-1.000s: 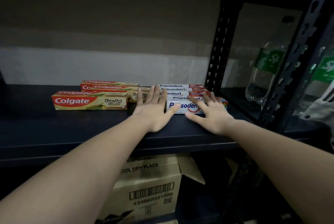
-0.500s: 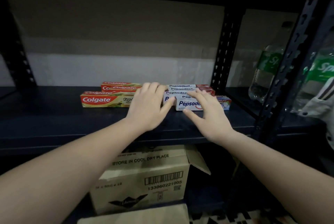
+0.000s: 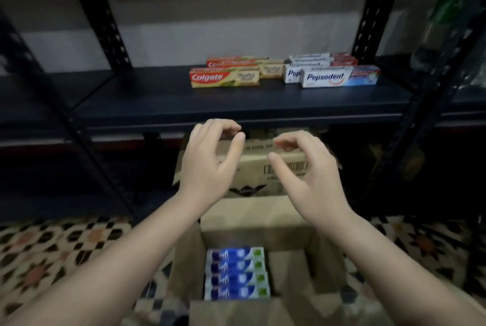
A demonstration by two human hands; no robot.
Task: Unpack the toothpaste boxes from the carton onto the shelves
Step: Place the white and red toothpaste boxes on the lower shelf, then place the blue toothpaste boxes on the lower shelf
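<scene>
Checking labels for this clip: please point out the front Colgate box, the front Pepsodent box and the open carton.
Front Colgate box [image 3: 224, 77], head view, front face.
Front Pepsodent box [image 3: 326, 77], head view, on the logo.
Open carton [image 3: 286, 269], head view, inner cardboard.

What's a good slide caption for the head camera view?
Both empty hands, left and right, hover above the open carton of blue toothpaste boxes; Colgate and Pepsodent boxes fill the shelf.

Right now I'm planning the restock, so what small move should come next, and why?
Probably lower both hands, the left hand and the right hand, into the open carton to take the blue boxes. Both hands hold nothing, and the shelf has room beside the Colgate boxes.
</scene>
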